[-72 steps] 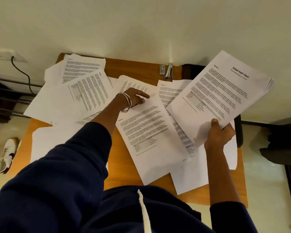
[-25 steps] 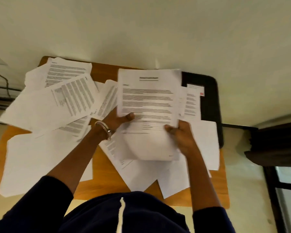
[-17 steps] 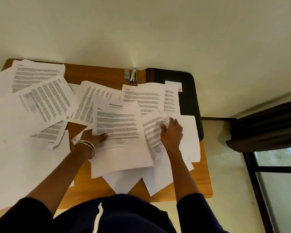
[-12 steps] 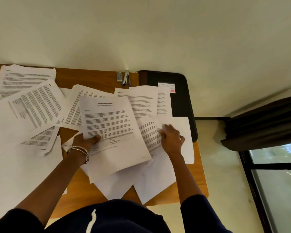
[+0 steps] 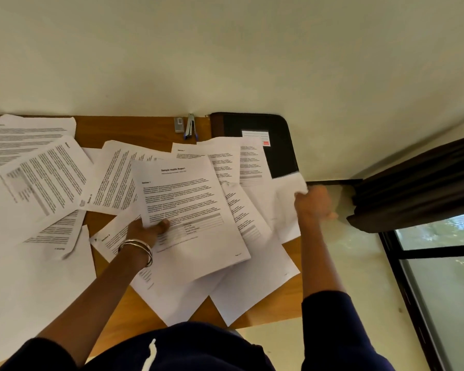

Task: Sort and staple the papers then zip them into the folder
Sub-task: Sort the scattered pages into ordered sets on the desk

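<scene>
Left hand [image 5: 148, 231]: arm extended over the desk, thumb pinching the title-page sheaf [image 5: 190, 218].
Right hand [image 5: 312, 203]: blurred, fingers curled round the corner of a blank sheet [image 5: 289, 191] at the desk's right edge.
Folder [image 5: 281, 145]: black, far right corner, partly under papers.
Stapler [image 5: 190, 126]: against the wall.

I see my left hand [image 5: 148, 231] pinching the title page [image 5: 190, 218]; my right hand [image 5: 312, 203] grips a blurred sheet [image 5: 291, 188] near the folder [image 5: 276, 124].
</scene>
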`<state>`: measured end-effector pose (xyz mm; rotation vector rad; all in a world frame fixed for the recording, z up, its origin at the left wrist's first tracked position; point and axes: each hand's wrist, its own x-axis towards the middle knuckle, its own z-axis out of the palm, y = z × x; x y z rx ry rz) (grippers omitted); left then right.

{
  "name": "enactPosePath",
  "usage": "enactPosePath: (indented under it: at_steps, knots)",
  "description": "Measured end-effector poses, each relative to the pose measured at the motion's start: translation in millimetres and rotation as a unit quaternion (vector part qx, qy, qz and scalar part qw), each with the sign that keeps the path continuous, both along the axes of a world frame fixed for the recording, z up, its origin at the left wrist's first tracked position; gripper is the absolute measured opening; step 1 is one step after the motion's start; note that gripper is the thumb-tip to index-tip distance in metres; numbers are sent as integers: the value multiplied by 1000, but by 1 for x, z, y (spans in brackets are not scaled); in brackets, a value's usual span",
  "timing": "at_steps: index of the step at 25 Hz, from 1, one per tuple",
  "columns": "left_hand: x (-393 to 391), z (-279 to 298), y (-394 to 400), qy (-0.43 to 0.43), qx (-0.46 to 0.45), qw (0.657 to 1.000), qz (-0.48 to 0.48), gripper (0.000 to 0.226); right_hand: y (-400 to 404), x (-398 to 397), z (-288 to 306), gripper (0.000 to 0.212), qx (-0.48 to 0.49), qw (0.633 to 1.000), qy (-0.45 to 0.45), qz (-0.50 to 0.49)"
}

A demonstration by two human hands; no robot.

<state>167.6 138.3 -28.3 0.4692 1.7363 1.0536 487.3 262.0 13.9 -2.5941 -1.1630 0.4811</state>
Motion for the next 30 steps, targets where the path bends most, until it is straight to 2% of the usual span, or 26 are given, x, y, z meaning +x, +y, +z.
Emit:
enactPosePath:
  at_steps: [1,3,4,6,8,10,12,15,19,22,24,25,27,28,29,30]
  knots:
    - [1,2,0,4,2,1000,-3,45,5,-4,20,16,45,999,-14,8]
    - [3,4,-1,7,4,1000,-3,45,13,-18,63,16,154,980,-117,43]
    - [4,6,-1,5,5,1000,-2,44,16,-27,80,16,215,957,-186,62]
    - [4,10,-1,6,9,1000,1,43,21,-45,111,12,376,871,-302,93]
    - [2,13,-1,8,8,1000,3,43,15,-63,139,10,495,791,-328,151]
    - [0,16,-1,5,2,1000,1,41,-1,-80,149,7,519,757,-295,267]
    - [-3,18,-1,5,-2,1000,9,41,-25,-102,138,10,491,740,-271,370]
    - [-9,20,-7,30,-16,998,57,48,-67,-127,72,19,329,768,-275,477]
    - [-27,24,-19,109,-34,988,104,58,-112,-115,-32,44,124,802,-244,531]
    - [-40,25,-26,153,-36,984,87,71,-131,-98,-67,47,84,823,-186,530]
    - [-41,25,-27,160,-48,983,79,71,-131,-95,-68,39,151,843,-109,505]
    - [-40,25,-27,163,-47,982,79,70,-127,-97,-59,33,206,862,-39,461]
    - [-37,26,-25,160,-43,982,85,67,-113,-99,-28,27,266,913,156,268]
    - [-35,27,-25,159,-44,982,88,65,-105,-97,-15,30,286,917,240,143]
    - [-35,27,-24,157,-42,983,90,65,-98,-92,-8,34,301,904,301,30]
    - [-35,27,-23,154,-37,983,94,64,-92,-86,-8,34,311,890,330,-50]
